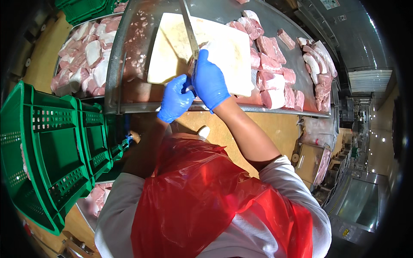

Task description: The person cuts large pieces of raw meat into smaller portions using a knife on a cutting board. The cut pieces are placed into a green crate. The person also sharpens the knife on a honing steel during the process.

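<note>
My right hand (208, 81), in a blue glove, is closed on a long knife (187, 26), its thumb near the base of the blade, which points away from me over the white cutting board (167, 38). My left hand (176, 96), also gloved in blue, is closed just left of it, at the board's near edge; what its fingers hold is too hidden to name. A piece of meat (209, 44) shows partly behind the knife and my right thumb. Several pink meat pieces (271, 79) with white fat lie right of the board on the steel table (133, 38).
A tray of meat chunks (86, 56) stands left of the table. Green crates (51, 155) are stacked at the lower left, another (77, 8) at the top left. More cuts (318, 69) lie at the table's right end. A lower cart (312, 163) stands at the right.
</note>
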{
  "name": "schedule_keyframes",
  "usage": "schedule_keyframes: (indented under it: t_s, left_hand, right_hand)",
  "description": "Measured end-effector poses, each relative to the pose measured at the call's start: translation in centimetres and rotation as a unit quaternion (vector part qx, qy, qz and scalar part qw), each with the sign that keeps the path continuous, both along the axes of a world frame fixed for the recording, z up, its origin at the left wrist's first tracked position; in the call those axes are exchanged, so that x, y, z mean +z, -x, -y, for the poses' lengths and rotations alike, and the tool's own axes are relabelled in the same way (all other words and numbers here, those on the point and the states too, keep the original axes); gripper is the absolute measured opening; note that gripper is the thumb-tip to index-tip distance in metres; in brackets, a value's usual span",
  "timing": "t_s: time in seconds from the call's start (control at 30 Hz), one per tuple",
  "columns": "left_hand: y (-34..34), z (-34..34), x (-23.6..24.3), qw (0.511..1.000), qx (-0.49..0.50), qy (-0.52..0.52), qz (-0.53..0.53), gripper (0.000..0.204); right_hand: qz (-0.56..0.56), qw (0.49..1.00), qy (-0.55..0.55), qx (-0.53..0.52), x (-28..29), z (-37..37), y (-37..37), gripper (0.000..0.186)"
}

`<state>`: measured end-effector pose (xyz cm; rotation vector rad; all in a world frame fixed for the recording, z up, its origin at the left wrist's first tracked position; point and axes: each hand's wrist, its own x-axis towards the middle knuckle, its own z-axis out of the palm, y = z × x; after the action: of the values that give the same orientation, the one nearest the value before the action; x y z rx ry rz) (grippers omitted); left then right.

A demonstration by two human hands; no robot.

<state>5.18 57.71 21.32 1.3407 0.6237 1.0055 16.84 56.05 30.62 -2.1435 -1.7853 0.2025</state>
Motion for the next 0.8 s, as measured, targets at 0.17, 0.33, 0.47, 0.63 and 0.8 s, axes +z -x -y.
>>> schedule_keyframes:
  t_s: [0.17, 0.33, 0.47, 0.63, 0.8]
  left_hand:
    - [1.2, -1.4, -1.5, 0.995, 0.061, 0.070, 0.043, 0.010]
    - [2.5, -4.2, -1.7, 0.988, 0.049, 0.085, 0.122, 0.008]
    - [2.7, -5.5, 0.1, 0.981, 0.113, -0.048, 0.150, 0.010]
    - [3.1, -4.4, 3.0, 0.997, 0.021, 0.035, 0.069, 0.009]
    - [2.6, -2.6, 2.5, 0.997, 0.061, 0.043, 0.020, 0.004]
  right_hand:
    - [0.023, 0.996, 0.068, 0.046, -2.0, 5.0, -1.7, 0.022]
    - [0.129, 0.956, 0.247, 0.087, 0.6, 15.3, -5.9, 0.026]
    - [0.140, 0.932, 0.320, 0.099, 4.4, 19.8, -9.3, 0.030]
    - [0.047, 0.967, 0.215, 0.126, 5.7, 21.4, -9.2, 0.036]
    - [-0.051, 0.985, 0.000, 0.167, 1.6, 12.7, -6.0, 0.028]
